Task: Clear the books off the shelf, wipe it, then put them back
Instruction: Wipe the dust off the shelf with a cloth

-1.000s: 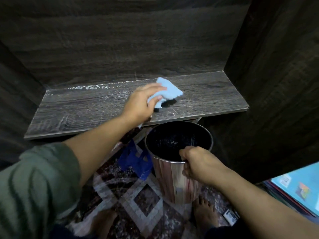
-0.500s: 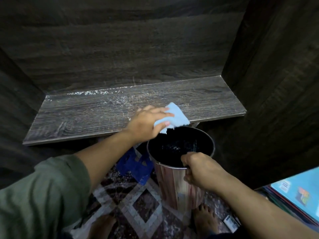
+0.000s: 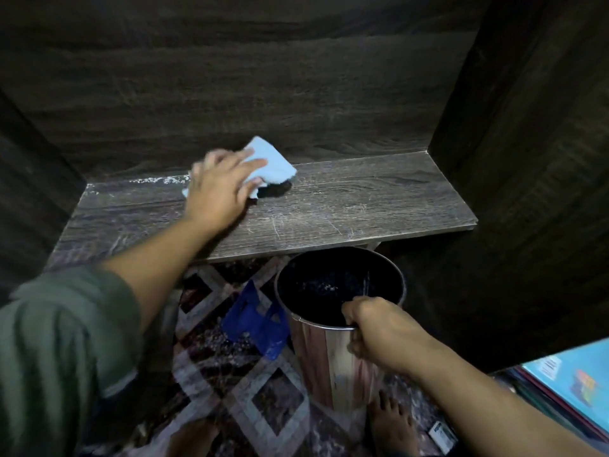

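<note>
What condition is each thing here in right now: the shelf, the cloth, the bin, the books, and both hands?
shelf: bare of books, white dust along its back left edge.
blue cloth: crumpled, pressed on the shelf near the back.
left hand: on the cloth, blurred.
metal bin: upright on the floor below the shelf's front edge, open-topped.
right hand: grips the bin's rim.
books: stacked flat at lower right, off the shelf.
</note>
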Demonstrator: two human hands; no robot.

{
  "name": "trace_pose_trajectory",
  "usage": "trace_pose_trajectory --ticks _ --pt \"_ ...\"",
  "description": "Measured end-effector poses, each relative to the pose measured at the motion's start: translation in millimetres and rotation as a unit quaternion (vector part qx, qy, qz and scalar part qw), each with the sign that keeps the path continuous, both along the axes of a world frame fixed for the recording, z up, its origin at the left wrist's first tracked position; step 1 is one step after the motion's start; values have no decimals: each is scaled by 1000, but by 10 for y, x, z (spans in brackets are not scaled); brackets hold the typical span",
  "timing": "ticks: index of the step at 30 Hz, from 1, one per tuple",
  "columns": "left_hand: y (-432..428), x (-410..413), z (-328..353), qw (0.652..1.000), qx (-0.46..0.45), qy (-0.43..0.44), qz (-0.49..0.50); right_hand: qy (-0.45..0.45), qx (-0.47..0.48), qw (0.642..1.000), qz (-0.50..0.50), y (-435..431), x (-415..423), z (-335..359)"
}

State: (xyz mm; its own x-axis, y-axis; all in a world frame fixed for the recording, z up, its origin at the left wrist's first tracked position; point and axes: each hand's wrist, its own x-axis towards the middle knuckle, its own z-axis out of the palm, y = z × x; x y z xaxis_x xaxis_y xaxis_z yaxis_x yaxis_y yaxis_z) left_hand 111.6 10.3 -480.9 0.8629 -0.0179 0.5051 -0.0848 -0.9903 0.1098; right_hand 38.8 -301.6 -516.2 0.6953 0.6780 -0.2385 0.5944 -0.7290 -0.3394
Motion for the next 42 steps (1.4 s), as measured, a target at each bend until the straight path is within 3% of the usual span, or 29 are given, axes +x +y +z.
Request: trace_pose_trajectory --ticks 2,4,12,19,25,30,36,42 --pt "131 172 51 994 111 -11 4 3 0 1000 -2 1 5 -15" --pt "189 307 43 988 151 8 14 9 0 1000 -3 1 18 -28" --pt "116 323 -204 997 -8 67 45 18 -3 1000 -3 44 44 -123" --pt "104 383 16 974 50 201 89 25 -20 999 -7 65 0 -131" --pt "-257 66 -88 979 -14 190 -66 26 -30 999 6 106 19 -131" --pt "-435 -229 -218 976 -52 125 -168 24 -19 1000 5 132 23 -103" --pt "147 120 -36 999 24 29 23 16 -11 1000 14 158 17 -99" --pt "144 416 -153 992 13 119 35 20 -5 1000 2 111 39 -98"
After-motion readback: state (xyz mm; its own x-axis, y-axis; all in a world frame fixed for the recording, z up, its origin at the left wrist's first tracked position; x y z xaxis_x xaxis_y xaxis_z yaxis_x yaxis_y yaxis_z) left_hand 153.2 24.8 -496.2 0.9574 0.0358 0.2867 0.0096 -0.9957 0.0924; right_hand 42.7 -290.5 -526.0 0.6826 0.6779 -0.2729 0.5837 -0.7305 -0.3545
